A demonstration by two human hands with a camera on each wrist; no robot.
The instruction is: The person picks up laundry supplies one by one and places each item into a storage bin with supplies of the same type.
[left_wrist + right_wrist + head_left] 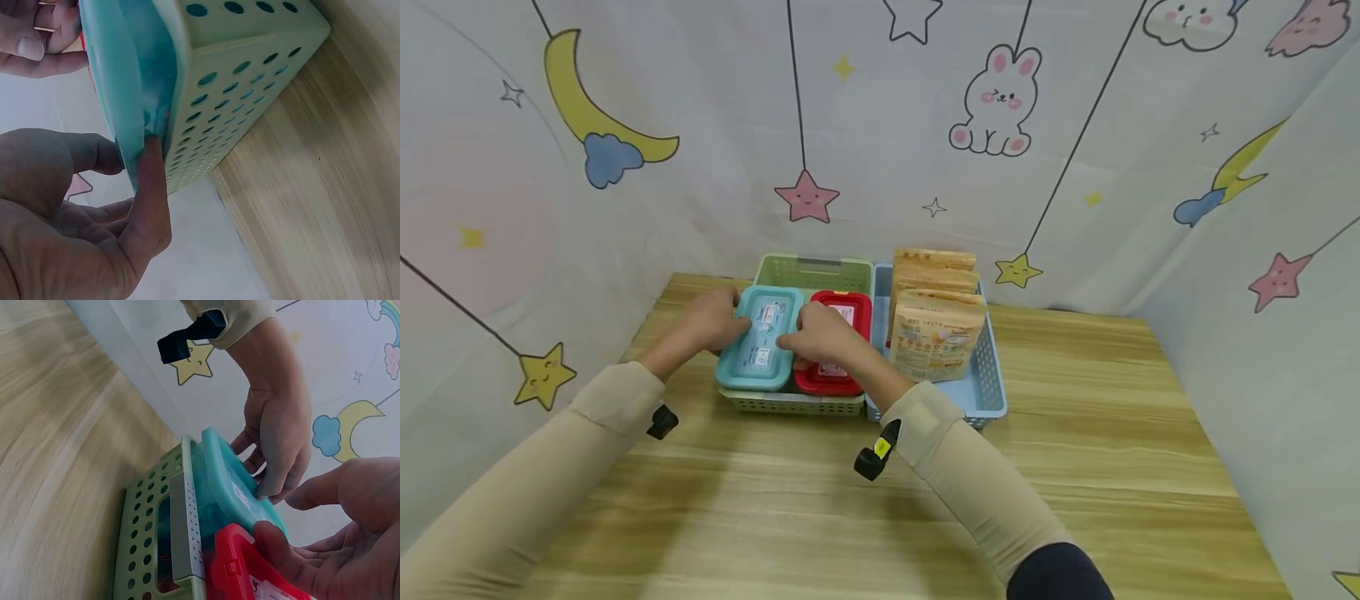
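A teal lidded plastic box (763, 337) with a printed label lies in the left part of a green perforated basket (793, 404). My left hand (711, 318) pinches its left edge, thumb above the lid rim and a finger beneath, as the left wrist view shows (94, 212). On the opposite edge, my right hand (827, 333) grips the box, its thumb over the lid and a finger in the gap beside a red lidded box (831, 382). The red box sits to the right in the same basket, partly covered by my right hand.
Adjoining on the right stands a blue perforated basket (992, 379) with several upright brown paper-like pouches (936, 337). Both baskets are near the back of the wooden table (1082, 433), before a printed cloth backdrop (880, 125).
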